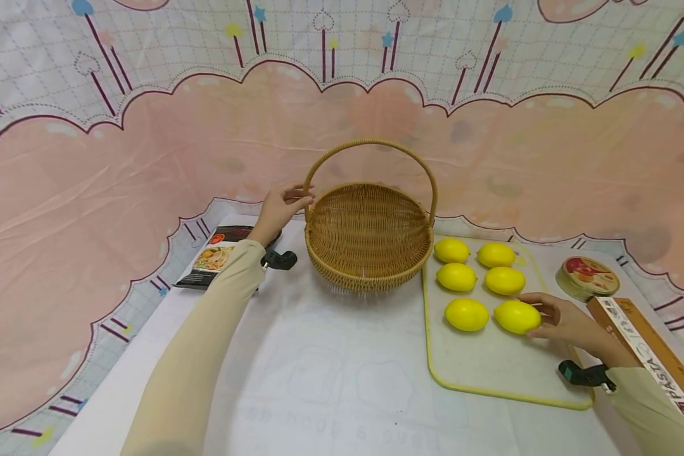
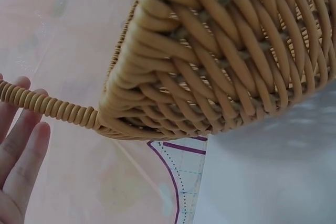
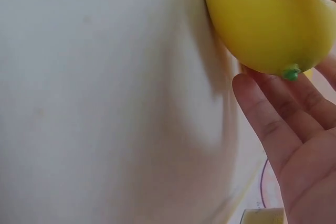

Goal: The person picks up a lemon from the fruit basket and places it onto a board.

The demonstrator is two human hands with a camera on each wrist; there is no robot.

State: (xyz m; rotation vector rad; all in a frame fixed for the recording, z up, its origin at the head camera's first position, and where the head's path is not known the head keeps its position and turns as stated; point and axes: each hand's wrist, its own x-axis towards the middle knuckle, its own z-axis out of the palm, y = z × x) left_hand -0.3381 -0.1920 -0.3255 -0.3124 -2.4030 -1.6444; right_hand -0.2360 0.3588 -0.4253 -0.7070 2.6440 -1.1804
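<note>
A wicker basket (image 1: 370,234) with a tall arched handle (image 2: 58,109) stands at the back middle of the table. My left hand (image 1: 283,208) is at the handle's left side; its fingers (image 2: 32,148) extend behind the handle, fairly straight. Over on the right, several yellow lemons (image 1: 456,277) lie in two columns on a pale cutting board (image 1: 501,373) with a yellow-green edge. My right hand (image 1: 570,325) spans the front right lemon (image 1: 517,316), thumb on the near side and fingers on the far side. In the right wrist view those fingers (image 3: 273,129) look straight beside the lemon (image 3: 268,19).
A dark food packet (image 1: 213,256) lies left of the basket, partly behind my left forearm. At the right stand a round tin (image 1: 588,278) and a long pasta box (image 1: 655,361), close to my right wrist. A patterned cloth (image 1: 342,114) hangs behind the table.
</note>
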